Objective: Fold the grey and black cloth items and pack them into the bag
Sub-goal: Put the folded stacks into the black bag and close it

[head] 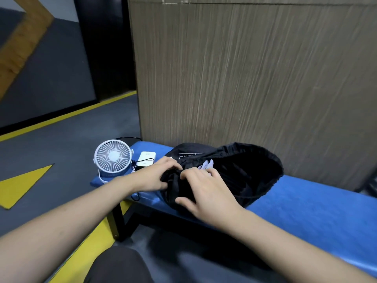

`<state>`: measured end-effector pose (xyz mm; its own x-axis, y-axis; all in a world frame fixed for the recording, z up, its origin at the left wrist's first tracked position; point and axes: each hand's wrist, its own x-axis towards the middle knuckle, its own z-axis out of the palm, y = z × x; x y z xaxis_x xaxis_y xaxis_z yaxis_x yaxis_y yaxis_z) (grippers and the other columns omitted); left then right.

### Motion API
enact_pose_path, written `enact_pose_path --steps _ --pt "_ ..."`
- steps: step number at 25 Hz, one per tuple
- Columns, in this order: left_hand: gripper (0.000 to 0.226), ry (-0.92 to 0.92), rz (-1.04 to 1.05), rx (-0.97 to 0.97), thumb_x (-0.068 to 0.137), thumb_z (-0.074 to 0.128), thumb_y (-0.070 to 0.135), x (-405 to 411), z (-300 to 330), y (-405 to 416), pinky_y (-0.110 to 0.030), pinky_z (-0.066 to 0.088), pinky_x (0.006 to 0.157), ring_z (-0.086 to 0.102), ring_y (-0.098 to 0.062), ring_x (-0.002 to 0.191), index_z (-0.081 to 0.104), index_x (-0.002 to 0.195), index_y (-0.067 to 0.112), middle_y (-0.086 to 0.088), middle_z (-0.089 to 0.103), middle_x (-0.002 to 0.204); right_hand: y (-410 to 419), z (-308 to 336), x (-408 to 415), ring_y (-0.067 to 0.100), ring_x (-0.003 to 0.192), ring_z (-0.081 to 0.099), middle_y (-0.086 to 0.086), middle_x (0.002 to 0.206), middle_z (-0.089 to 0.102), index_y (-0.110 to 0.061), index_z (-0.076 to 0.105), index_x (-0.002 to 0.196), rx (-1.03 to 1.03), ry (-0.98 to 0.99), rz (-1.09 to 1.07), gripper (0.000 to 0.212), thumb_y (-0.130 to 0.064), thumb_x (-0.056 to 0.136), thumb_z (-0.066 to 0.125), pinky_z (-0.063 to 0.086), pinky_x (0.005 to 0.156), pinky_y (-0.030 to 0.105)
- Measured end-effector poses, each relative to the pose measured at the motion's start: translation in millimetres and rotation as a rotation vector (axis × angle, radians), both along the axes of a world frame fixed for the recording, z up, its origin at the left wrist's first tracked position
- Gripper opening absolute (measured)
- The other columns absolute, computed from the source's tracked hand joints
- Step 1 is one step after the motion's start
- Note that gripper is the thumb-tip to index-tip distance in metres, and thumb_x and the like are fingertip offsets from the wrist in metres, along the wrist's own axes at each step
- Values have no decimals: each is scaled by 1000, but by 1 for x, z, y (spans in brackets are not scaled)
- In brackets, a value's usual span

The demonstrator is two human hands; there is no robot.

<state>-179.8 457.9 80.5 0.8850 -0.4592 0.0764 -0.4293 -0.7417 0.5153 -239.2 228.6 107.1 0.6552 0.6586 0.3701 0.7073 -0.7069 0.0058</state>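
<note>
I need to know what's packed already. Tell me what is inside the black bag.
In the mouth of the black bag only a bit of pale cloth shows, just beyond the fingers of the right hand. Both hands and dark folds cover anything deeper.
</note>
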Motion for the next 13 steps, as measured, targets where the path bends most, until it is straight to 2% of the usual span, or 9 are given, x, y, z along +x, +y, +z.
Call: enact_pose_path --steps 2,5,7,9,11,13 --pt "65 15 -18 -14 76 64 -6 1 0 1 -6 30 98 42 2 122 51 128 30 7 43 131 2 1 7 24 100 59 -4 109 65 -19 48 118 59 52 -50 44 -45 87 63 40 89 38" --pt "56 48 14 6 79 65 1 4 3 2 -18 39 101 52 -5 117 56 126 31 10 56 126 -1 0 24 31 98 61 0 105 71 -18 53 113 96 97 -117 32 -33 88 66 38 83 37" --pt "45 54 39 27 81 71 13 4 6 0 -21 45 93 58 -4 105 59 120 31 12 64 114 -7 -4 39 30 107 62 2 113 70 -20 58 109 46 113 -166 23 -32 90 64 40 86 37" --pt "27 45 58 15 83 75 24 4 9 -3 -19 45 83 59 0 91 64 106 32 13 66 100 -12 -7 54 26 111 62 0 114 70 -22 60 107 29 116 -199 18 -30 91 62 39 86 37" --pt "11 50 72 -65 85 75 30 3 12 -3 -20 44 78 59 0 82 66 90 34 13 67 89 -15 -8 68 24 109 62 -2 109 70 -24 59 105 28 103 -229 16 -28 89 60 36 81 37" --pt "5 48 81 -188 87 72 30 -1 16 -2 -24 48 79 61 -4 81 68 86 29 13 69 86 -14 -7 79 25 108 61 -1 107 68 -23 58 105 15 104 -261 17 -26 88 59 36 82 38"
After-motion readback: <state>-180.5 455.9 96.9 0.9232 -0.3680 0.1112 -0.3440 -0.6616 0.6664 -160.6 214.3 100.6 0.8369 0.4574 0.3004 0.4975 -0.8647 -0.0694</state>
